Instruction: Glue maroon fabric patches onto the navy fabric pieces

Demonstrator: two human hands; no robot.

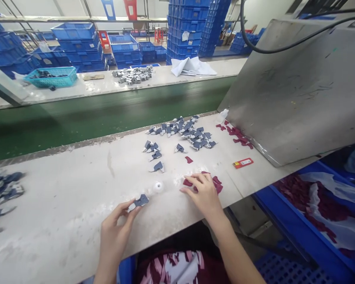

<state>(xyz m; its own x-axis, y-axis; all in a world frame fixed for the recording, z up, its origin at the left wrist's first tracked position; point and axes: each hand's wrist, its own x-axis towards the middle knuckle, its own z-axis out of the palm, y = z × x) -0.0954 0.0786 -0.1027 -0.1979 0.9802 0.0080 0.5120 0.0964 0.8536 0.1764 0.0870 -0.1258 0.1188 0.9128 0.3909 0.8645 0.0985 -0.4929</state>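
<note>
Between the thumb and fingers of my left hand is a grey-and-white plastic part, held just above the table. My right hand reaches over a small pile of dark red pieces, its thumb and index finger on either side of one red piece; whether they touch it is unclear. A round white object sits on the table between the hands. One red piece lies apart, farther back. Behind it is a heap of grey-and-white parts, with a few more to its left.
More grey parts lie at the far left. A metal panel slants up at the right, beside red pieces and an orange packet. Beyond the table runs a green belt. A blue bin stands at lower right.
</note>
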